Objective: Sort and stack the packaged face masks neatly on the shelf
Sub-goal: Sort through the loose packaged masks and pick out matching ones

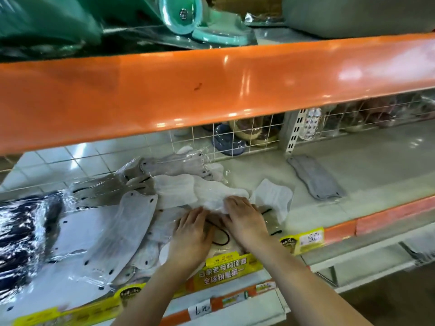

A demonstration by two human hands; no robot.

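A loose heap of clear-wrapped face masks (pixel 131 215), white and grey, lies spread over the left and middle of the pale shelf (pixel 259 175). My left hand (pixel 191 234) lies flat on a packet with black ear loops at the shelf's front. My right hand (pixel 244 220) rests beside it, its fingertips touching a white mask packet (pixel 211 196). A single white mask (pixel 273 196) lies just right of my hands. Farther right a grey mask (pixel 315 180) lies alone. Dark navy packets (pixel 21 234) fill the far left.
An orange shelf beam (pixel 211 90) overhangs the work area. A white wire grid (pixel 235 137) backs the shelf, with slippers behind it. Yellow price labels (pixel 230 267) line the front edge. Teal plastic goods (pixel 183 17) sit on the upper shelf.
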